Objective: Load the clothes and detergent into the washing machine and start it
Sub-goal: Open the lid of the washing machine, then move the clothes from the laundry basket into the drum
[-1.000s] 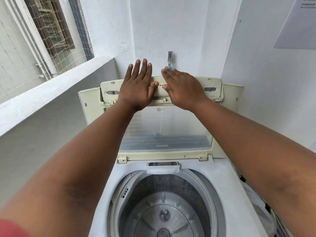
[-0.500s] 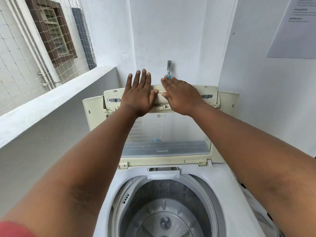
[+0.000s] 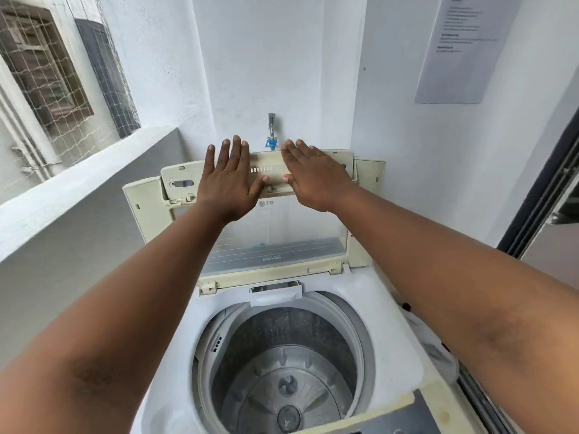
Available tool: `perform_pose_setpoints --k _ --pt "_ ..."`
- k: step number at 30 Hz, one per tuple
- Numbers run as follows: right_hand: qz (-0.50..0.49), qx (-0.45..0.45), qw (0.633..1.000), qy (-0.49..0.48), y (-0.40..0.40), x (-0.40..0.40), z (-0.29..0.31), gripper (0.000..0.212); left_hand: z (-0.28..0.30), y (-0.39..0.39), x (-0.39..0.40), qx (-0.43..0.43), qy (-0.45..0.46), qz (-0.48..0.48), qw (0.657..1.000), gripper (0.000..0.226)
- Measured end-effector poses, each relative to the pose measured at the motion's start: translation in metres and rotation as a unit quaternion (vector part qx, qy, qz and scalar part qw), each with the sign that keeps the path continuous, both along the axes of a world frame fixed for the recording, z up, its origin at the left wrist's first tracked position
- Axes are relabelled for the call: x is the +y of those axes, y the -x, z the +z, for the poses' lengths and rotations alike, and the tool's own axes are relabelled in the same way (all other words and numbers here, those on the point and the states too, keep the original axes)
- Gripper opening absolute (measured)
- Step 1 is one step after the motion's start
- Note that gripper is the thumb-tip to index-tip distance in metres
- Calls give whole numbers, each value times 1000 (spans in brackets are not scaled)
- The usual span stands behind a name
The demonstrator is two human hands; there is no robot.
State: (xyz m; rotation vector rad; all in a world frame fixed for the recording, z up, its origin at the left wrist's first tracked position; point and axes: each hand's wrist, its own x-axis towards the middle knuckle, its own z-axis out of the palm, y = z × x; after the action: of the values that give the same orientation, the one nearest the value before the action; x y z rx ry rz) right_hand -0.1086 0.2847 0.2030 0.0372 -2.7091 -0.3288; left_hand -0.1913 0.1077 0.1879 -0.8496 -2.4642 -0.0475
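At centre frame, the left hand (image 3: pixel 230 180) and right hand (image 3: pixel 315 177) lay flat, fingers straight, against the raised lid (image 3: pixel 272 236) of the washing machine (image 3: pixel 391 364). Its drum (image 3: pixel 282 368) stood open below. The lid's logo was partly hidden; the wall notice (image 3: pixel 460 48), upper right, was unreadable.

Head camera looks forward and down, close over the washing machine (image 3: pixel 360 296)

We've got a white top-loader washing machine (image 3: pixel 369 311) here with its yellowed folding lid (image 3: pixel 275 245) standing upright at the back, clear panel facing us. The steel drum (image 3: pixel 288 371) is wide open and bare, grey pulsator sitting at the bottom.
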Motion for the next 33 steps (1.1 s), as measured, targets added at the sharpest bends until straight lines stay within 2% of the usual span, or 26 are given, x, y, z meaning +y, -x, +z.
perform_pose_setpoints --k 7,15,25,33 --pt "-35 6 999 7 -68 20 6 57 -14 -52 20 19 -1 -73 997 88" --pt "-75 -5 997 29 -153 96 -10 58 -32 -129 114 -4 3 -139 990 89" --pt "-73 -92 992 47 -254 250 -91 59 -117 -235 291 -87 38 -160 983 90" --pt "-75 -166 977 107 -274 328 -177 59 -209 -262 360 -193 126 -123 965 105"
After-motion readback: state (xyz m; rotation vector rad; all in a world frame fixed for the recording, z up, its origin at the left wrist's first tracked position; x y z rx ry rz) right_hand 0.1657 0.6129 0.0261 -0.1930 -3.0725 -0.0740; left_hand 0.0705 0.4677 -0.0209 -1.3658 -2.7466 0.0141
